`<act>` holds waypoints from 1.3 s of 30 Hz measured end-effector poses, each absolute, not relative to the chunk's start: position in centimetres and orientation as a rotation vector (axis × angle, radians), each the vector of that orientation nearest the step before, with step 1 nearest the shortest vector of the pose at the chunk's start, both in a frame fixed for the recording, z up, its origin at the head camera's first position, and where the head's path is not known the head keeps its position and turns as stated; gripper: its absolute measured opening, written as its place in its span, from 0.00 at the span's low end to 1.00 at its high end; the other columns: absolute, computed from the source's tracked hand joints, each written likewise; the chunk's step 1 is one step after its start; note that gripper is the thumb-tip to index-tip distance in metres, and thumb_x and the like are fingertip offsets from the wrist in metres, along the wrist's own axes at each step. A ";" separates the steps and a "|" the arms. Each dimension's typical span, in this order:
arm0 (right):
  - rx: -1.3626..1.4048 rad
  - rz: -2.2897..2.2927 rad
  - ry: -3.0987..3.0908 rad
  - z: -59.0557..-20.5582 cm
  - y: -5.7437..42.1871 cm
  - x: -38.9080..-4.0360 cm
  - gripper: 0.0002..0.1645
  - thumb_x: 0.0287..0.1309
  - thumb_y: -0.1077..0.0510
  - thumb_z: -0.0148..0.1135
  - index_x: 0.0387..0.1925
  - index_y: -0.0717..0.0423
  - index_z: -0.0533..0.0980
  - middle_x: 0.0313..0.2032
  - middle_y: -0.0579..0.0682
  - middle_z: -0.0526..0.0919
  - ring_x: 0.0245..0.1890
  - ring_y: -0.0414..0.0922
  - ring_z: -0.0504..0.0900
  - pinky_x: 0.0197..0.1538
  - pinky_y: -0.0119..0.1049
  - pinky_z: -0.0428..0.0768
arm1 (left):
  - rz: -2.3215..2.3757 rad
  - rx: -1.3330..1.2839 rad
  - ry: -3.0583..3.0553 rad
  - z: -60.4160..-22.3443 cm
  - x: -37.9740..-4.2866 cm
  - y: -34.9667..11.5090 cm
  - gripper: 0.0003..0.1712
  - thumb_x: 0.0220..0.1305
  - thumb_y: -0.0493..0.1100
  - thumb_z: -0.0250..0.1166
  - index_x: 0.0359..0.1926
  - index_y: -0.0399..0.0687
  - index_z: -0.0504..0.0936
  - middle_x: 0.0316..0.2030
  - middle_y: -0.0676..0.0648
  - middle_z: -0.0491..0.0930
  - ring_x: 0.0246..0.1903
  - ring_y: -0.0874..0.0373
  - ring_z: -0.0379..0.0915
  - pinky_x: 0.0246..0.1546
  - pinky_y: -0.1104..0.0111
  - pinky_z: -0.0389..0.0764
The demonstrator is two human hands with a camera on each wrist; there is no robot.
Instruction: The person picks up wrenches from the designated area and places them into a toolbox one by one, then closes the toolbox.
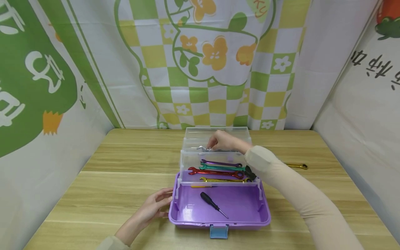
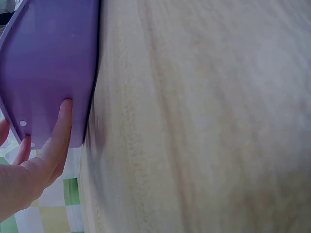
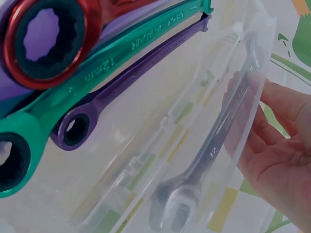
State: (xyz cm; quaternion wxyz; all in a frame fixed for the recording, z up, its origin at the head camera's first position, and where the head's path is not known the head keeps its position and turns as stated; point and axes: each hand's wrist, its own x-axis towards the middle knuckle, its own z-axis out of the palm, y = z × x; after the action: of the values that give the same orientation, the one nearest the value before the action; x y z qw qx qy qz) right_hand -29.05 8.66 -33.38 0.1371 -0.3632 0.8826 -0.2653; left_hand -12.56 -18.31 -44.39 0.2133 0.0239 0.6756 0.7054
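A purple toolbox stands unfolded, with clear stepped trays rising behind its base. My right hand is at the top tray, pinching a silver wrench near one end; the wrench shows through the clear wall in the right wrist view. My left hand rests its extended fingers against the box's outer left side. The tray below holds a purple wrench, a green wrench, a red wrench and a gold wrench. A black screwdriver lies in the base.
Another gold wrench lies on the wooden table right of the box, partly hidden by my right sleeve. A blue latch juts from the box front. Patterned curtains hang behind the table and along both sides.
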 end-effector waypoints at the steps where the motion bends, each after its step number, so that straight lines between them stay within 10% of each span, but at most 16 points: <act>1: -1.047 -0.770 2.557 -33.4 8.7 -29.0 0.09 0.46 0.72 0.58 0.32 0.65 0.79 0.31 0.55 0.83 0.32 0.45 0.80 0.38 0.29 0.80 | 1.957 0.065 1.874 -44.4 -12.6 -18.3 0.34 0.60 0.42 0.55 0.61 0.30 0.53 0.57 0.28 0.58 0.49 0.44 0.68 0.44 0.52 0.76; 39: -1.063 -0.934 2.618 -33.6 11.6 -28.2 0.10 0.51 0.68 0.57 0.37 0.67 0.78 0.35 0.59 0.82 0.36 0.50 0.79 0.40 0.36 0.80 | 1.970 0.062 1.858 -44.5 -12.6 -18.3 0.33 0.61 0.41 0.55 0.61 0.29 0.53 0.58 0.28 0.58 0.48 0.45 0.70 0.44 0.53 0.76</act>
State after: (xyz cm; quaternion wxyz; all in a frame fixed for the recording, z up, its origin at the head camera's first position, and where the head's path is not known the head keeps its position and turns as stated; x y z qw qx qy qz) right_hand -28.16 11.61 -33.61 0.0828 -0.3560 0.8766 -0.3129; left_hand -12.59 -18.30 -44.48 0.2147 0.0223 0.6701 0.7102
